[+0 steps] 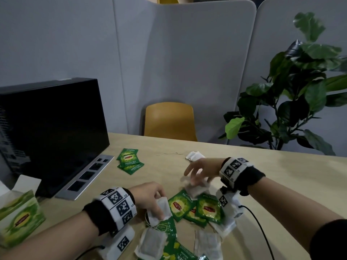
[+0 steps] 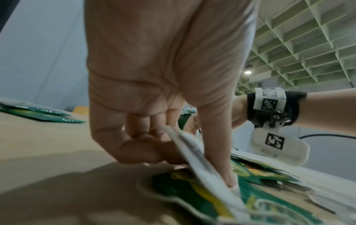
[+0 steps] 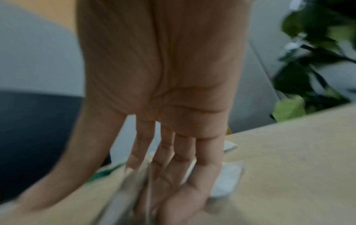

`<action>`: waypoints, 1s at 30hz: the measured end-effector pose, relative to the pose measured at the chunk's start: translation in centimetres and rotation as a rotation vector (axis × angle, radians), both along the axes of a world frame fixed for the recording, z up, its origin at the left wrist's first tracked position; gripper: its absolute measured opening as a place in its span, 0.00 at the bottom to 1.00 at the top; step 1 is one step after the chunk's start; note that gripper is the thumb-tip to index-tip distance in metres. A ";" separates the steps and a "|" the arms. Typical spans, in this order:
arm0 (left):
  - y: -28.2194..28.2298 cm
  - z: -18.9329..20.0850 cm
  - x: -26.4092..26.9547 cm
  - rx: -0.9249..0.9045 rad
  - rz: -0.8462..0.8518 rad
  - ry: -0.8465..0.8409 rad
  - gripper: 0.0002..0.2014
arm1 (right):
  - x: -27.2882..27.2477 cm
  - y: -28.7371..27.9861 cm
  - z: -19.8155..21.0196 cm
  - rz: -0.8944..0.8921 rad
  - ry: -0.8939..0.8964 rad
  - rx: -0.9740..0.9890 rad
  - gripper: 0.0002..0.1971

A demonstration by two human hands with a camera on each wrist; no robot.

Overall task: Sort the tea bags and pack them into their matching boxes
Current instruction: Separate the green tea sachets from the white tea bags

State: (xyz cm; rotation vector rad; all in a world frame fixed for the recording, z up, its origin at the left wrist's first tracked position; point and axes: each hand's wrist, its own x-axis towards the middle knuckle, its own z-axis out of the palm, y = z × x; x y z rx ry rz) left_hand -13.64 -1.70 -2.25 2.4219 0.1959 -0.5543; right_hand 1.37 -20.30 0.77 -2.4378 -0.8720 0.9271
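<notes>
At a pale wooden table point(image 1: 262, 175), the left hand point(image 1: 148, 194) pinches a white unwrapped tea bag point(image 1: 161, 209) between thumb and fingers, just above a mixed pile of green sachets point(image 1: 197, 205) and white bags. The right hand point(image 1: 202, 169) (blurred) reaches down with fingers spread and straight; whether it grips anything cannot be told. A green tea box point(image 1: 20, 216) stands open at far left.

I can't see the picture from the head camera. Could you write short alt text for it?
A person's left hand pinches a white paper tea bag over a pile of green foil sachets on a pale wooden table, while the right hand, fingers spread, reaches for another. A green tea box stands at the left.
</notes>
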 end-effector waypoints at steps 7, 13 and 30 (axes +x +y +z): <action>-0.2 -0.3 -0.7 0.116 -0.088 -0.088 0.23 | -0.9 0.9 -1.2 0.172 -0.244 -0.334 0.34; -0.6 -0.4 -1.0 0.136 -0.134 -0.099 0.23 | -1.2 0.6 -0.8 0.179 -0.360 -0.366 0.27; 1.3 3.9 -1.6 -0.552 0.087 -0.236 0.28 | -8.2 -2.6 4.1 -0.178 0.470 0.866 0.17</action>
